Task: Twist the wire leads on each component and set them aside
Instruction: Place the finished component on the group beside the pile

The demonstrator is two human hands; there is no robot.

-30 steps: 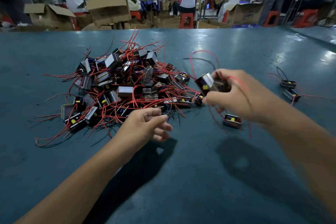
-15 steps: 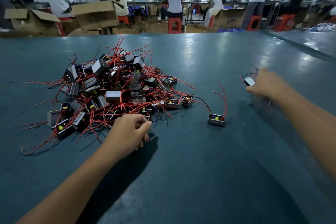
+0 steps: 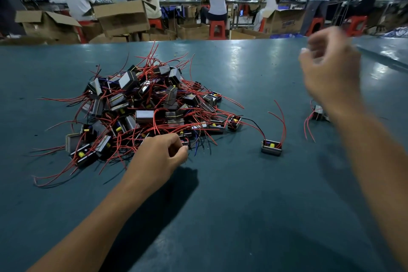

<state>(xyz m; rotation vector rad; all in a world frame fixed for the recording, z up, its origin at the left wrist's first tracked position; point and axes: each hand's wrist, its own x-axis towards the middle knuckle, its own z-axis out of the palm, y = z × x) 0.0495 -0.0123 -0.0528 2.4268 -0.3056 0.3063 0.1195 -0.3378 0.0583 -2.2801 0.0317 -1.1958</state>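
A heap of small transformer components point(image 3: 145, 106) with tangled red wire leads lies on the teal table point(image 3: 220, 205) at centre left. My left hand point(image 3: 159, 157) rests at the heap's near edge, its fingers curled round a small component and its wires. One lone component point(image 3: 271, 147) with red and black leads sits to the right of the heap. My right hand point(image 3: 329, 73) hangs blurred in the air at the right, fingers loosely curled, holding nothing I can see. Below it lies a set-aside component point(image 3: 319, 113) with red leads, partly hidden by my wrist.
Beyond the table's far edge stand open cardboard boxes point(image 3: 119, 17) and red stools point(image 3: 217, 28), with several seated and standing workers at benches. The table's right part runs off toward a second surface point(image 3: 386, 51).
My right hand carried a component to the right, let it go on the table, and has lifted empty. My left hand has closed on a component at the heap's edge.
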